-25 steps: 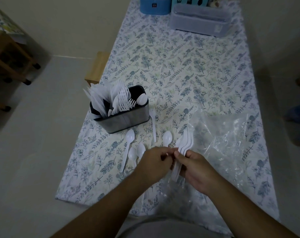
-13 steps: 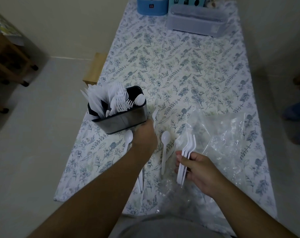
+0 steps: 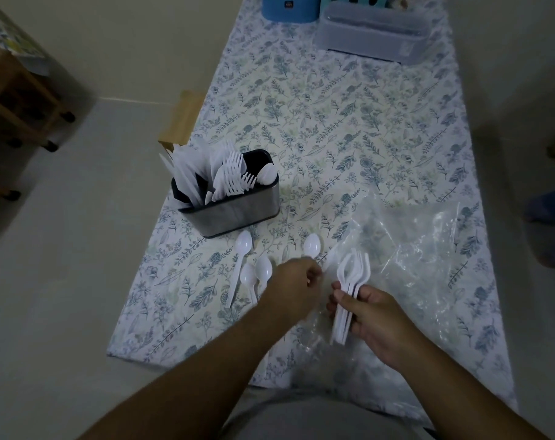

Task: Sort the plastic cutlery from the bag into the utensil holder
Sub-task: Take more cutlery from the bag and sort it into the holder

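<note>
On my left the steel-walled, black-lined utensil holder (image 3: 234,214) stands filled, loose white plastic spoons (image 3: 263,268) before it, my left hand (image 3: 296,285) curled, grip unclear, my right hand (image 3: 369,315) clamping a nested spoon bundle (image 3: 352,274) for sorting, clear plastic bag (image 3: 428,249) rightmost on the floral-clothed bench (image 3: 333,106), dim room.
</note>
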{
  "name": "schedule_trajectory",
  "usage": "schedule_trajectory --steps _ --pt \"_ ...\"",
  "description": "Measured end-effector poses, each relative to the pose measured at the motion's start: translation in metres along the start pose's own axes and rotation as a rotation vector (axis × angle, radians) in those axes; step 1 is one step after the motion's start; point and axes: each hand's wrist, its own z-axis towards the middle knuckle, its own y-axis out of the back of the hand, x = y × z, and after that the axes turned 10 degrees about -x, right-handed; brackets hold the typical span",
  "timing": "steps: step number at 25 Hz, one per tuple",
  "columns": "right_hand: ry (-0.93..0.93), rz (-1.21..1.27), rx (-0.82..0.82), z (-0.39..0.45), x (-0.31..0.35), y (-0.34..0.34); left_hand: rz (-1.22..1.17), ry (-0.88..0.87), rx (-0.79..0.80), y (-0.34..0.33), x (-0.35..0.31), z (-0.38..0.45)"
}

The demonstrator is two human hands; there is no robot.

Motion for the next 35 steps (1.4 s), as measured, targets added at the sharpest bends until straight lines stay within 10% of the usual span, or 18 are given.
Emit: schedule_trajectory --steps 10,27,35 --pt "0.041 -0.038 -0.057 -0.003 -0.006 0.011 0.489 -0.079 0.018 -0.012 -0.016 0.037" --pt "0.290 -0.349 0.085 -0.009 0.004 -0.018 -0.423 0.309 -0.023 0.020 -0.013 -0.026" --pt "0.095 -0.148 0.228 -0.018 0.008 -0.019 -0.716 0.495 0.102 0.031 -0.003 -0.030"
